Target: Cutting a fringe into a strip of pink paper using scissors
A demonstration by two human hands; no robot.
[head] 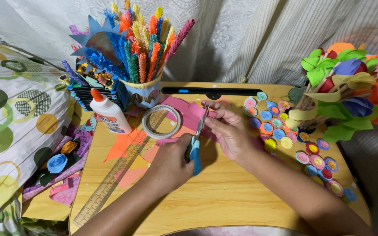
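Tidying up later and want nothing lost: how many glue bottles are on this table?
1. The glue bottle stands upright at the table's back left, beside the tape roll and the cup of paper stems. More could be hidden behind the stems.

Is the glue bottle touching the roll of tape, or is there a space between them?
Apart. The head view shows bare paper and tabletop between the white glue bottle with its orange cap and the tape roll, which lies flat to its right.
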